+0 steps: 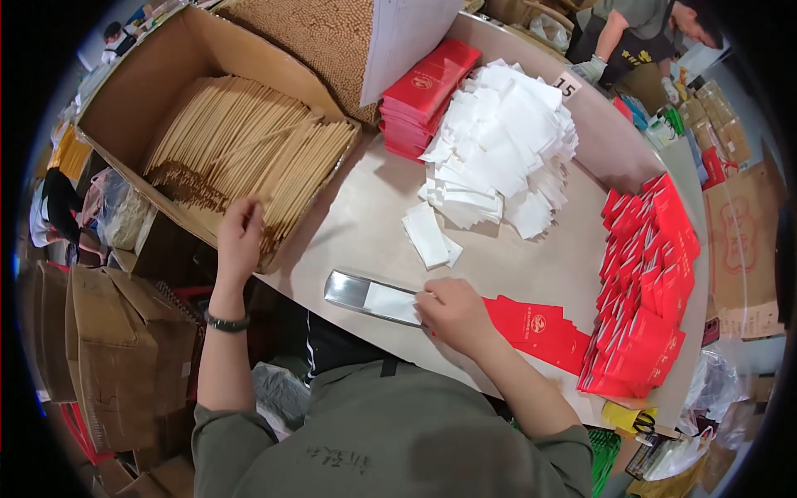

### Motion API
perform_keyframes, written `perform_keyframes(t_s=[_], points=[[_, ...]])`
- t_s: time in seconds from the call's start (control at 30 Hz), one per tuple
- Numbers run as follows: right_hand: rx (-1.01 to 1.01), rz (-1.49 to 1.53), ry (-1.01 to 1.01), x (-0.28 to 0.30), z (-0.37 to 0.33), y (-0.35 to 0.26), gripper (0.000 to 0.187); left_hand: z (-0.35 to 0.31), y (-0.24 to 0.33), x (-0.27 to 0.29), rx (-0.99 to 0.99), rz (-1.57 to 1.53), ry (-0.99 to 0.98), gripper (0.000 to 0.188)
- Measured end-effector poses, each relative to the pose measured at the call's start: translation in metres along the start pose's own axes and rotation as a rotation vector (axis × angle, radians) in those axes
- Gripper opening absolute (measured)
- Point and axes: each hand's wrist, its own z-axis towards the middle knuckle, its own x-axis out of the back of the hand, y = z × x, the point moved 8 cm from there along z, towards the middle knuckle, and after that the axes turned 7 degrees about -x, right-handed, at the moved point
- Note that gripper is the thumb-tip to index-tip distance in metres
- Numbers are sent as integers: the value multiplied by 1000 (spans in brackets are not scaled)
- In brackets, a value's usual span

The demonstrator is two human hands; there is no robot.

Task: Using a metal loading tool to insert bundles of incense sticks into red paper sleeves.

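Observation:
My left hand (239, 236) reaches over the near edge of a cardboard box (124, 108) packed with wooden chopsticks (241, 133). Its fingers are bent together at the chopstick ends; how many they pinch is hidden. A shallow metal trough (344, 290) lies near the table's front edge, with a white folded napkin (390, 300) inside it. At the trough's right end my right hand (452, 314) is closed, thumb and fingers on the napkin's end. Just beyond this hand, flat red paper sleeves (531, 328) lie overlapping on the table.
White napkins (506, 141) form a heap at mid-table beside stacked red sleeves (423, 100). Loose red packets (639, 282) pile along the right rim. Another chopstick-filled box (307, 41) stands behind. At the far right a gloved person (623, 41) works; cartons (116, 365) stand at left.

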Motion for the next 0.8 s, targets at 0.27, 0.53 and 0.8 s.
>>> perform_keyframes(t_s=[0.27,0.53,0.8], points=[[-205,131,13,12,-55,21,28,-62,51,-82,56,130,-904,7],[-264,160,1,10,-49,17,41,-116,127,-179,-375,96,-598,24],[-256,141,-12,3,-55,20,38,-143,140,-209,-165,-132,-634,44]])
